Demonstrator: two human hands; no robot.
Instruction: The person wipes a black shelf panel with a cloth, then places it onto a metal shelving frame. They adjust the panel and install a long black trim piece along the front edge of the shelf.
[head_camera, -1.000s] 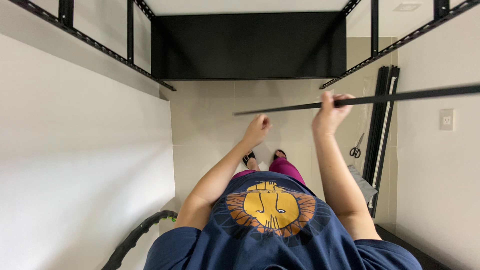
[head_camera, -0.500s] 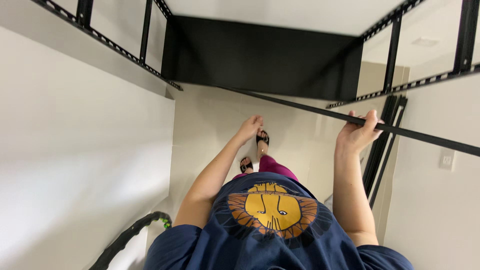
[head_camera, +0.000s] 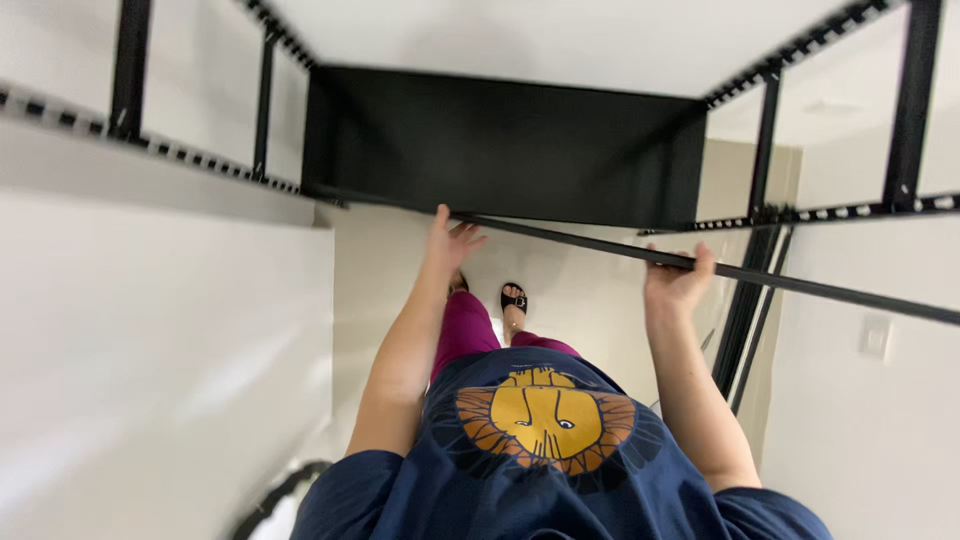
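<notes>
Two hands meet one black rail (head_camera: 600, 247) — right hand (head_camera: 678, 282) clamped around it, left hand (head_camera: 448, 240) open, touching.

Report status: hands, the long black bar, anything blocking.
Right hand gripping long black bar. Left hand open, fingers at the bar's far end. Black shelf frame close ahead; leaning rails at right.

One camera on my head looks steeply down my chest to my feet, close in; exact tilt seems unclear.
</notes>
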